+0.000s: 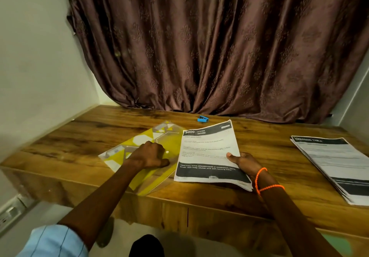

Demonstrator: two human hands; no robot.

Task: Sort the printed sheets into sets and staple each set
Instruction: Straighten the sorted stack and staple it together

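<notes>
Your right hand (244, 163) pinches the stack of printed sheets (209, 155) at its 4 o'clock edge, thumb on top, near edge resting on the bench (279, 179). Your left hand (148, 155) rests knuckles-up, fingers curled, on the yellow plastic folder (159, 137) at 9 o'clock of the stack; whether it grips anything, I cannot tell. Judgement: you are starting the sort. Lay the stack flat, read each header band, and deal sheets by heading. A second pile (335, 165) lies well apart at 3 o'clock; keep it separate. The blue stapler (202, 119) sits at 12 o'clock, untouched. Folder contents: pale shapes show through its cover, but whether it holds sheets is unclear.
</notes>
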